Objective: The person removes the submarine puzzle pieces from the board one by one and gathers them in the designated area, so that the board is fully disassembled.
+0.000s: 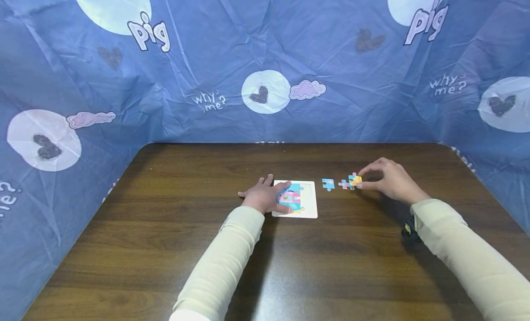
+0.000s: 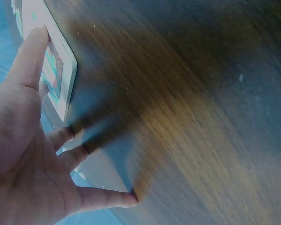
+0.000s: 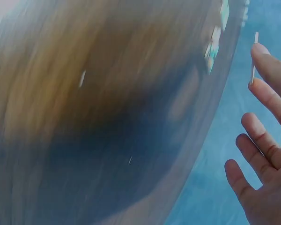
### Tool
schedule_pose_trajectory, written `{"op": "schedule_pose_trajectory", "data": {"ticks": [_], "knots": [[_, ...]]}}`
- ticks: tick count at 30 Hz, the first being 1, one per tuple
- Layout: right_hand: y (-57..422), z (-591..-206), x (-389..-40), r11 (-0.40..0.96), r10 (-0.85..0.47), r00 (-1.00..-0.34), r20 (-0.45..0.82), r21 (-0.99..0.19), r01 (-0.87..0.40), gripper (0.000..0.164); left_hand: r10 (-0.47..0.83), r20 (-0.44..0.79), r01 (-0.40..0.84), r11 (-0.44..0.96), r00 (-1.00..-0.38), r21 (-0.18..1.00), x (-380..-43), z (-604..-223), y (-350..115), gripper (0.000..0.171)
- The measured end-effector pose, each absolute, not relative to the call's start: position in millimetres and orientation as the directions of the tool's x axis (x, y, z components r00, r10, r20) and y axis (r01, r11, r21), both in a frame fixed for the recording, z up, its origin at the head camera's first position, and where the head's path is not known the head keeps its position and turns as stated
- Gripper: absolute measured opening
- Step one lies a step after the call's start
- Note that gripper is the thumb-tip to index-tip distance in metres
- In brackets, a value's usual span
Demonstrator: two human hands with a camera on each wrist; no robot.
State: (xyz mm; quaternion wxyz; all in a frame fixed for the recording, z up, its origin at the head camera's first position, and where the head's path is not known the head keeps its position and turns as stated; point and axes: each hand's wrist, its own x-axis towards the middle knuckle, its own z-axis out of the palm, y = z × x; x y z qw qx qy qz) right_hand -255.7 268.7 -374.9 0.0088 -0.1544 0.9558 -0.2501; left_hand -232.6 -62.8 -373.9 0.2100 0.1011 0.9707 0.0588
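A white-framed puzzle board (image 1: pixel 309 208) with a partly filled pink and blue picture lies on the table. My left hand (image 1: pixel 262 196) rests at its left side, fingers spread, with the thumb and index finger reaching over the picture. In the left wrist view the thumb (image 2: pixel 32 54) lies on the board and other fingertips touch the wood. My right hand (image 1: pixel 391 179) pinches a puzzle piece (image 1: pixel 358 179) between thumb and index finger; in the right wrist view this puzzle piece (image 3: pixel 253 70) is seen edge-on, lifted, and the other fingers are loosely spread.
Right of the board lie a blue puzzle piece (image 1: pixel 328 184) and a pink and blue puzzle piece (image 1: pixel 343 184), close to the right hand. A small dark object (image 1: pixel 410 232) shows beside the right sleeve. Blue printed fabric (image 1: pixel 232 49) stands behind the brown wooden table (image 1: pixel 165 220).
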Motion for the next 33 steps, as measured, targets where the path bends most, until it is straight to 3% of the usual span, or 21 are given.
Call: {"op": "schedule_pose_trajectory", "data": {"ticks": [5, 12, 27, 33], "knots": [[288, -377, -259, 0.857, -0.264, -0.964, 0.004, -0.458, -0.237, 0.045, 0.219, -0.398, 0.170, 0.973, -0.891, 0.154, -233, -374, -62, 0.083], [299, -388, -261, 0.863, -0.272, -0.962, -0.001, -0.442, -0.244, 0.039, 0.220, -0.393, 0.172, 0.973, -0.893, 0.154, -233, -374, -62, 0.082], [298, -395, -265, 0.890, -0.306, -0.952, -0.012, -0.359, -0.282, 0.039, 0.231, -0.380, 0.189, 0.971, -0.896, 0.146, -234, -377, -63, 0.083], [293, -389, -264, 0.886, -0.287, -0.958, -0.023, -0.387, -0.256, 0.044, 0.230, -0.377, 0.181, 0.970, -0.897, 0.162, -234, -377, -64, 0.083]]}}
